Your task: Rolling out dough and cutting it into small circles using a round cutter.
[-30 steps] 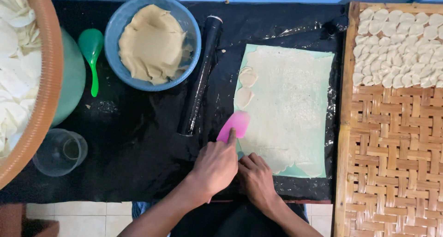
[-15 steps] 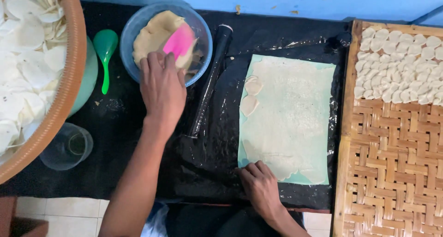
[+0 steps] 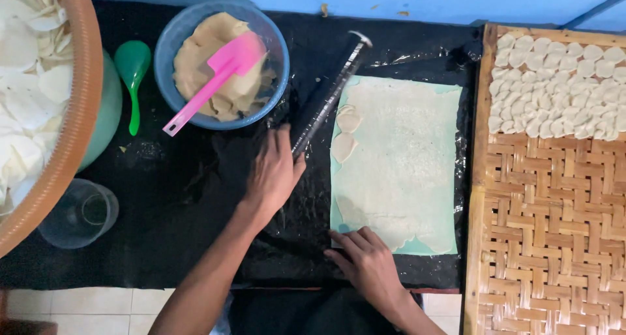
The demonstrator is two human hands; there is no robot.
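While we look down at the black-covered desk, our left hand lies with its fingers loosely spread beside the near end of the long dark rolling pin; it touches the pin at the fingertips, but we cannot tell if it grasps it. The pin lies tilted, its far end pointing to the right, just left of the thin pale sheet of rolled dough. This sheet rests on a light green plastic mat in the middle of the desk. Our right hand is released and flat, pressing the near left corner of the sheet. Two small round dough pieces lie at the left edge of the sheet. Far left of the pin stands the blue round bowl with beige dough, and the pink plastic spatula leans inside it. On the right, a woven bamboo tray carries many small white dough rounds at its far part.
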